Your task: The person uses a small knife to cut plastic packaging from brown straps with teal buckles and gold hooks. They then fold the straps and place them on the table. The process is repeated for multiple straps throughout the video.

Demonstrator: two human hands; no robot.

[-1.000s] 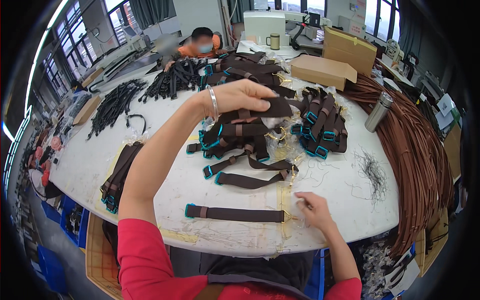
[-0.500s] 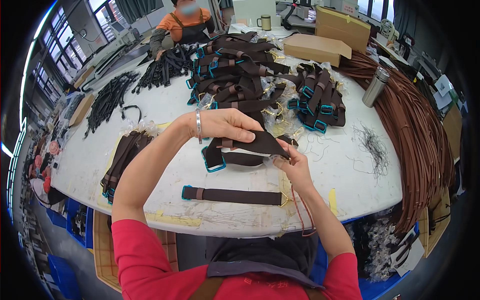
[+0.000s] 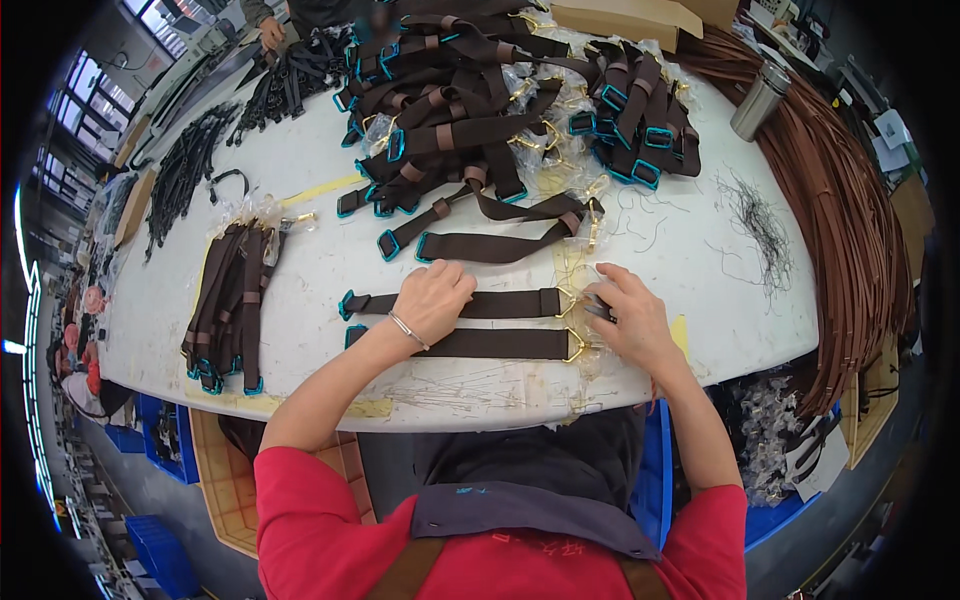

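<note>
Two dark brown webbing straps lie side by side across the table in front of me, each with a teal buckle at the left end and a gold-coloured metal clip at the right. My left hand, fingers curled, presses on the farther strap. The nearer strap lies flat, just this side of that hand. Beside the clip ends is my right hand, closed around a small dark metal tool mostly hidden by the fingers. Clear plastic wrap covers the clips.
More straps are heaped at the back, with a loose strap nearer me. A strap bundle lies left, black straps behind it. On the right are a steel flask, brown strips and loose threads.
The strap held up in both hands now lies on the table, beyond the one there before. My left hand has come down onto it; my right hand has moved right. The view has tilted down.
</note>
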